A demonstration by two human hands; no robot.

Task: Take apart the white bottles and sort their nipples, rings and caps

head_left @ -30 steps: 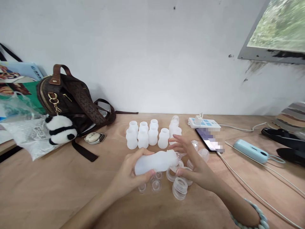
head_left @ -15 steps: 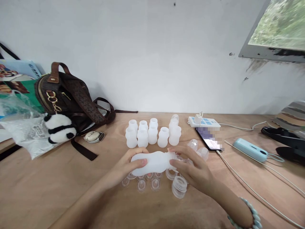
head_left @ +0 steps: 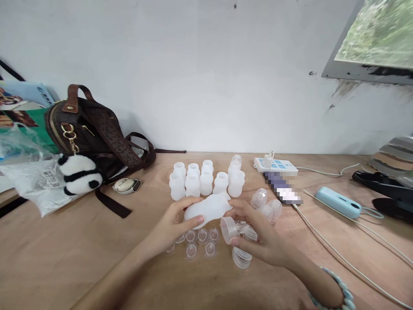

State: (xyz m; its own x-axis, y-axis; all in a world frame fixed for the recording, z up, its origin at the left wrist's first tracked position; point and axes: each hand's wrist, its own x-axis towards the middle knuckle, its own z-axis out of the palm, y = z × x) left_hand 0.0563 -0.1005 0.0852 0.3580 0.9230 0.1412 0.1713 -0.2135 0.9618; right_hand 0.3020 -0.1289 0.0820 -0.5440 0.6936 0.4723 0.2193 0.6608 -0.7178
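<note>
My left hand is wrapped round a milky white baby bottle, which lies nearly level with its neck pointing right. My right hand pinches a clear collar with a nipple between thumb and fingers. This collar is apart from the bottle, just below its neck, and the right fingertips are at the neck. Under my hands lie several loose clear nipples. A stack of clear rings sits below my right hand, partly hidden by it. Clear domed caps stand beyond it.
Several white bottles stand behind my hands, one topped with a clear cap. To the right are a phone, a power strip, a blue power bank and cables. A backpack and a smartwatch are at left.
The collar with the nipple has come off the bottle's neck and moved down in my right hand. The bottle has tilted, its neck end rising slightly.
</note>
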